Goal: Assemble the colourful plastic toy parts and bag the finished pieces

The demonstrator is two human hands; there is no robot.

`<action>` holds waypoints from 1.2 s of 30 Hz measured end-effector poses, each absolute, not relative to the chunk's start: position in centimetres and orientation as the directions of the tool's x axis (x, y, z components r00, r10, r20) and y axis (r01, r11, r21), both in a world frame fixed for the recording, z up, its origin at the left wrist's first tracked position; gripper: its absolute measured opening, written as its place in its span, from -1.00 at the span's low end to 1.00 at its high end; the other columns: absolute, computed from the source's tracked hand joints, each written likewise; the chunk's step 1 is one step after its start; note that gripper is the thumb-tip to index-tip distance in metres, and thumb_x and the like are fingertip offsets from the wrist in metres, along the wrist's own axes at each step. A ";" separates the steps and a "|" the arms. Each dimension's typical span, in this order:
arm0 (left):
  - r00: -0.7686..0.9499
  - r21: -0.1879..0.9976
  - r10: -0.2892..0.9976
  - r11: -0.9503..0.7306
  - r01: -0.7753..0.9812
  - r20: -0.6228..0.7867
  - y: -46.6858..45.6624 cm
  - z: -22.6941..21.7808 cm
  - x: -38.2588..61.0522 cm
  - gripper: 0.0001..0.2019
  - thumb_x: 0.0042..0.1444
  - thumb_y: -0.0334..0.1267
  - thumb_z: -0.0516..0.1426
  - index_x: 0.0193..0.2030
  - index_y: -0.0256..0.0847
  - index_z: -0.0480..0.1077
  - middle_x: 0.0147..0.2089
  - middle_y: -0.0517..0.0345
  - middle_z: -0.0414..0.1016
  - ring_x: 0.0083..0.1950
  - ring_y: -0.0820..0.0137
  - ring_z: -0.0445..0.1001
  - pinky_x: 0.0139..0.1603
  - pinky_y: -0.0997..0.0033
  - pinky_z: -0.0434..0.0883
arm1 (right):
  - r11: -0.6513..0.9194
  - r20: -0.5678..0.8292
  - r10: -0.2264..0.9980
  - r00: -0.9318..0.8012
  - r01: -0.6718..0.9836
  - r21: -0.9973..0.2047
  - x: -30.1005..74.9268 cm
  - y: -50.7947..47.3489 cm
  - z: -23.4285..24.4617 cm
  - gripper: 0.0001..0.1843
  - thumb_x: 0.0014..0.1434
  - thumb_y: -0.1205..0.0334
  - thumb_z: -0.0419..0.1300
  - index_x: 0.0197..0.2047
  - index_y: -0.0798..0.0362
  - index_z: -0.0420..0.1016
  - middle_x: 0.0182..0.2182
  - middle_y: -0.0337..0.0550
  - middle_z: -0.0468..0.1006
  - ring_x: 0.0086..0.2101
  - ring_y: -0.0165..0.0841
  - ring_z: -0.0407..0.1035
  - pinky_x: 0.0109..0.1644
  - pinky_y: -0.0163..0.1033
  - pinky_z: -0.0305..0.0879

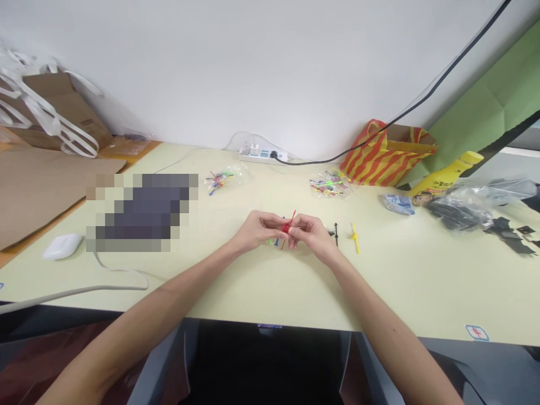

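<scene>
My left hand point(261, 229) and my right hand point(309, 232) meet over the middle of the table, both closed on a small red plastic piece point(286, 228). Thin red arms of it stick out above and below the fingers; its full shape is hidden. Behind the hands, parts of a blue piece point(277, 242) and a light green piece point(270, 242) show on the tabletop. Just right of my right hand lies a black piece point(336, 233) with a pointed tip. Beside that is a yellow piece point(355, 238) shaped like a thin rod with a side arm.
Two clear bags of coloured pieces point(223, 180) point(329, 184) lie farther back. Along the wall are a power strip point(264, 156) and a striped bag point(382, 154). A yellow bottle point(447, 177) leans at right. Leftward are a white case point(63, 246) and cable point(84, 290).
</scene>
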State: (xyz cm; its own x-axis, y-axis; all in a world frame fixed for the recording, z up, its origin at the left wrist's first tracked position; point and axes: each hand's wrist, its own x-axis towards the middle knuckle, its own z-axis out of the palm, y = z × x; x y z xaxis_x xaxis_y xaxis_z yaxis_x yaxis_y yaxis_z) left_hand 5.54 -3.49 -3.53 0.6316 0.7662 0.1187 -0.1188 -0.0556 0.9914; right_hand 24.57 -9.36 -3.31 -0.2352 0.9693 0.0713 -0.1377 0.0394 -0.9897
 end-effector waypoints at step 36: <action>0.694 0.348 0.598 -0.801 0.488 0.402 -3.9 -4.7 7.0 -0.81 0.29 -0.07 0.21 -0.06 -0.05 0.54 0.16 0.14 0.56 0.25 0.21 0.40 0.50 -0.11 -0.01 | 0.257 0.209 0.959 -0.190 0.895 -0.366 31.7 -9.8 -1.0 -0.78 0.25 0.00 0.27 -0.25 -0.03 0.57 -0.48 -0.21 0.59 -0.28 -0.24 0.43 -0.01 -0.05 0.03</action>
State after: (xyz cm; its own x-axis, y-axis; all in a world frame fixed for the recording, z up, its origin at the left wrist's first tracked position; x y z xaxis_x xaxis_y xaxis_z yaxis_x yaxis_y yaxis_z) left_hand 7.02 -3.88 -4.72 0.6937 0.5976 0.4021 0.4879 -0.8005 0.3480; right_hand 31.75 -9.76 -0.99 -0.1905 0.9593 0.2085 0.8945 0.2571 -0.3657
